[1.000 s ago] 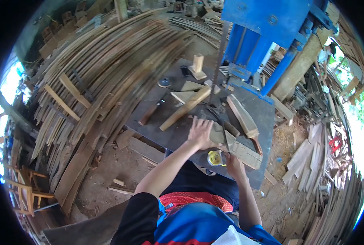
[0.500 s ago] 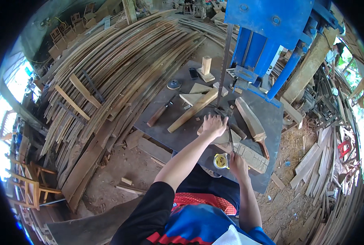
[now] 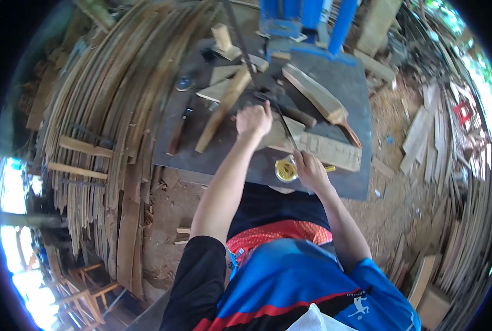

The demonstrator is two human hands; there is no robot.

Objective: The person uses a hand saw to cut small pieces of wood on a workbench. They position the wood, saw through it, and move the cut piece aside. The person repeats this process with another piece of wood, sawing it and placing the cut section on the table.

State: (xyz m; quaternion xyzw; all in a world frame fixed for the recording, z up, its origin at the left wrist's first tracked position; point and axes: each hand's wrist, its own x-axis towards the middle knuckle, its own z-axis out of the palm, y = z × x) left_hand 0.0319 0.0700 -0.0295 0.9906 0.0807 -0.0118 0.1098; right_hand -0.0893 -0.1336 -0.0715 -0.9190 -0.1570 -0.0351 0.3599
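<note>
While the right hand (image 3: 310, 170) grips a rod (image 3: 288, 132), the left hand (image 3: 253, 119) curls (hold unclear)

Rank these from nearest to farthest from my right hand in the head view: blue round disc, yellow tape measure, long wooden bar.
From the right hand:
1. Yellow tape measure: just to its left, near the table's front edge.
2. Long wooden bar: farther left and forward, lying slantwise.
3. Blue round disc: beyond the bar, toward the table's left edge.
</note>
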